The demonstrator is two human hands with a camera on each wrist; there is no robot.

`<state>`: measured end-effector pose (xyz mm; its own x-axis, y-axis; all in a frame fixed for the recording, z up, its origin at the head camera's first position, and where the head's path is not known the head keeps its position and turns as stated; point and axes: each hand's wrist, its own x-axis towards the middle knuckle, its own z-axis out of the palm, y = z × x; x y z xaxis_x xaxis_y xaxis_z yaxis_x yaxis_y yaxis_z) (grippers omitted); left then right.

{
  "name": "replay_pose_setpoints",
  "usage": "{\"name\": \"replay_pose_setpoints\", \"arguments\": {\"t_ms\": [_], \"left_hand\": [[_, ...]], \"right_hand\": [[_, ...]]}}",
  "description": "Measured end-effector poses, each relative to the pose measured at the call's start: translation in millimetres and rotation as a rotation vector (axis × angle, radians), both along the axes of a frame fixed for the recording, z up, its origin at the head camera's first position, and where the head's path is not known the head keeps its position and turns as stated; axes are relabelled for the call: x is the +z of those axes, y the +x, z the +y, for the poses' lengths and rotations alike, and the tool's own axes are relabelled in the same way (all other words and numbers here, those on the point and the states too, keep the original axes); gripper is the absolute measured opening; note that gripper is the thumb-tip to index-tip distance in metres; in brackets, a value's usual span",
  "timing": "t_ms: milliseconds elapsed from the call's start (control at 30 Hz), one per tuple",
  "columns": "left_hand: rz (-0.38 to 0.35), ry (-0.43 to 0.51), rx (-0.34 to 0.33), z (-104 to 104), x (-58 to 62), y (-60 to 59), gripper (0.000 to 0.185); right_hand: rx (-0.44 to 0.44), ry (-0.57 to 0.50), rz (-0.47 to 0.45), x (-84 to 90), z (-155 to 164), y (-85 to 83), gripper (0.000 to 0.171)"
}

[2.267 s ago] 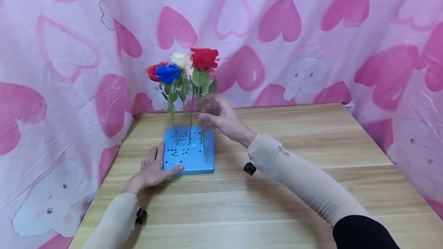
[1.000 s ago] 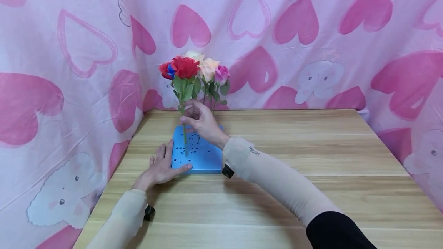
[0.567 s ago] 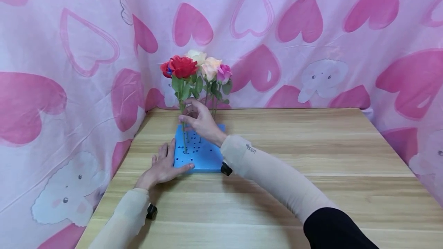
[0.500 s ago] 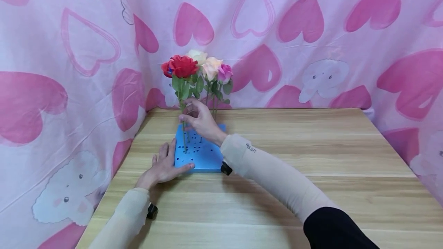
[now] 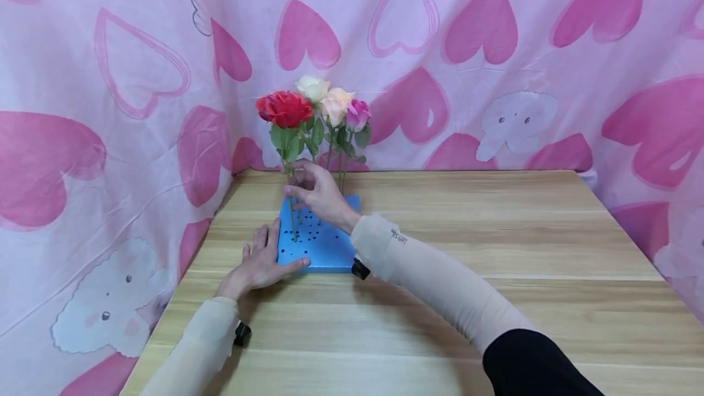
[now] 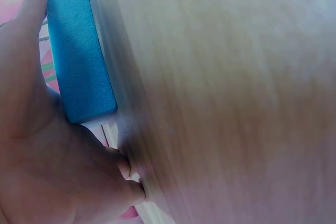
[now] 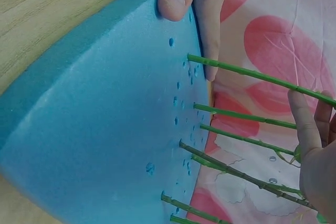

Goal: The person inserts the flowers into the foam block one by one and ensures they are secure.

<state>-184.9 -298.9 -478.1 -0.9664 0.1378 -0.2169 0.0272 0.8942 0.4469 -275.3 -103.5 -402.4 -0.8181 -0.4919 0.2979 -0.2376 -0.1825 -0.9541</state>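
Two hands busy | right hand pinching red rose stem, push straight down into hole | left hand flat, fingers straight, bracing foam block.

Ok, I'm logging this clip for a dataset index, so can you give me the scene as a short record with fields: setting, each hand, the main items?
setting: wooden table, pink heart-print cloth behind
base: blue foam block with holes, flat on the table
flowers: roses standing in the block, red rose in front, cream, peach and pink ones behind
left hand: fingers straight, steadying the block's left edge and near corner
right hand: pinch grip on the red rose's stem
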Motion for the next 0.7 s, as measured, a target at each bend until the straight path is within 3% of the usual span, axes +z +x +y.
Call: {"name": "replay_pose_setpoints", "arguments": {"t_ms": [267,467,700], "left_hand": [[0.03,0.066,-0.002,-3,-6.1,-2.1,0.132],[0.026,0.03,0.004,-3,-11.4,-4.0,0.134],[0.007,0.022,0.003,-2,-9.3,-5.8,0.133]], "right_hand": [[-0.001,-0.002,0.002,-6.1,2,-3.6,0.029],[-0.015,0.008,-0.001,-8.6,2,-1.3,0.027],[-0.044,0.034,0.018,-12.3,2,0.7,0.027]]}}
